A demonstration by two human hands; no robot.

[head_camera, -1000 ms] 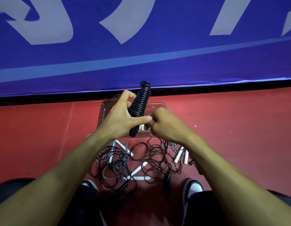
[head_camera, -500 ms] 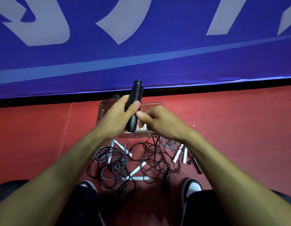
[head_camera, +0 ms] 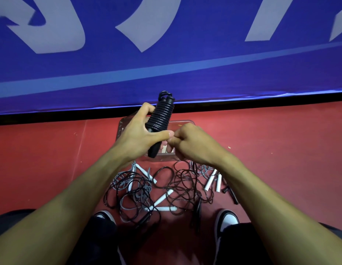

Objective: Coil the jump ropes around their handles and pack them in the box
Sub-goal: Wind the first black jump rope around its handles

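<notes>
My left hand [head_camera: 140, 133] grips a black jump rope [head_camera: 161, 119] whose cord is wound in tight turns around its handles, tilted up and to the right. My right hand [head_camera: 191, 143] sits just right of it with curled fingers, pinching the cord's end near the lower part of the handles; the cord itself is hidden there. Behind both hands a clear plastic box [head_camera: 182, 123] stands on the red floor. Below the hands lies a tangle of loose black ropes [head_camera: 177, 184] and grey ropes [head_camera: 128, 188] with white handles [head_camera: 210, 181].
A blue banner wall [head_camera: 166, 54] rises right behind the box. Loose black handles [head_camera: 231, 194] lie at the right of the pile. My two shoes [head_camera: 226, 220] and dark trouser legs frame the pile at the bottom. Red floor [head_camera: 281, 150] spreads on both sides.
The wound rope has tilted back up and to the right, showing more coils. My right hand has drawn in closer under my left thumb.
</notes>
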